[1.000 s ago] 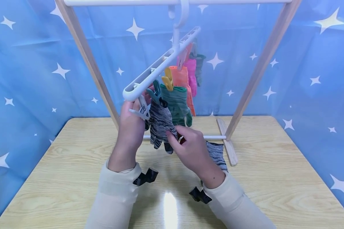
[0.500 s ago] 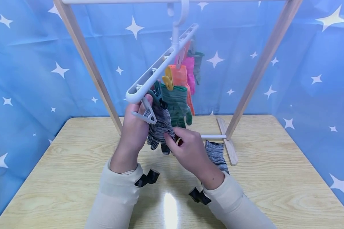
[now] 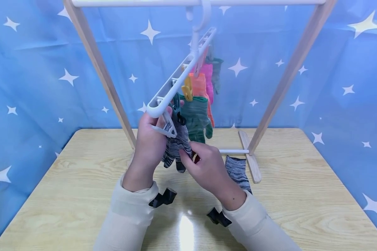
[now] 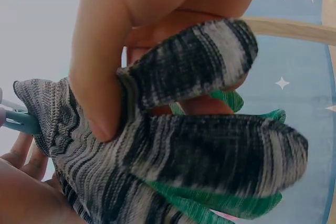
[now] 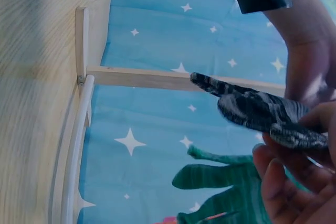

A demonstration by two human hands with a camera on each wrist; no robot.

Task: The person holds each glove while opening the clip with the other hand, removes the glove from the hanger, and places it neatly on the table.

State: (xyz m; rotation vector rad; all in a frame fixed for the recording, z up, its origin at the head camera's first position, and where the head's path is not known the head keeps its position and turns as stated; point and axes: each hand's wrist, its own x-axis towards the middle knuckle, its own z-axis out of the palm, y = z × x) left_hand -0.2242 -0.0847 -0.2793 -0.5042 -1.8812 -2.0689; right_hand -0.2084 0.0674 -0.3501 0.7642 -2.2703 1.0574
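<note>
Grey-and-black striped knit glove [image 3: 175, 148] hangs nearly vertical between two hands, cuff up at a teal plastic clip [image 3: 177, 105], fingers pointing down. The left hand [image 3: 151, 139] is nearer the cuff; the right hand [image 3: 205, 164] pinches the glove's right side, lower down, between thumb and fingers. A pale triangular plastic clip [image 3: 169, 129] partly covers the upper glove. Left fingertips are mostly hidden; whether they squeeze the teal clip cannot be told.
</note>
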